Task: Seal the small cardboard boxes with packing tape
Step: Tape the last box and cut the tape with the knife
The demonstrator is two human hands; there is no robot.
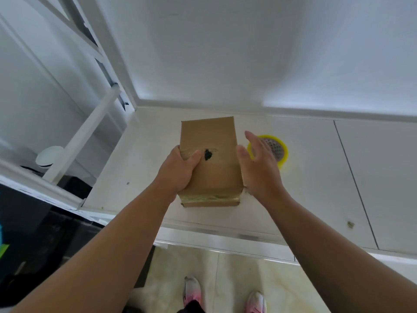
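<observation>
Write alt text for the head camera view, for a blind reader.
A person's left hand grips the left edge of a small cardboard box on a white counter, while the open right hand is held beside its right side. Tape runs along the box's near edge, and a yellow tape roll lies behind the right hand.

Bare forearms (108,256) — pink-white sneakers (191,292)

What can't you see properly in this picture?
All in the head view:
- Tape: its left part is hidden behind the right hand.
- Left hand: its fingers are hidden round the side of the box.
- Mark on the box: too blurred to identify.
- Shoes: cut off by the bottom edge.
</observation>
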